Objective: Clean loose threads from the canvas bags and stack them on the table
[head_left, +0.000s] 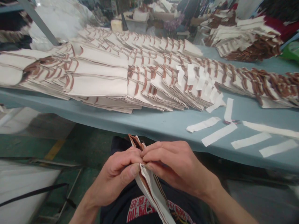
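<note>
A person in a dark shirt (109, 214) with red and white lettering holds a folded piece of cream cloth (152, 188) with brown edges upright in front of the body, just off the near side of a table (163, 124) covered in blue-grey. The left hand (120, 171) is nearly closed, thumb and fingers pinching the cloth near its middle. The right hand (174, 161) meets it there, fingers bent and tips pressed together on the same spot; whether something small sits between the fingertips cannot be told. The cloth's upper end sticks up beyond the hands, and its lower end hangs down over the shirt.

On the table, long overlapping rows of similar cream and brown cloth pieces (98, 81) stretch from left to right. A few white strips (251, 140) lie apart on the bare cover at the right, and more rest on the row behind them. Farther back on the right stands a heaped pile (245, 39) of cream and brown cloth; at the back left is a crumpled whitish plastic sheet (63, 21)
</note>
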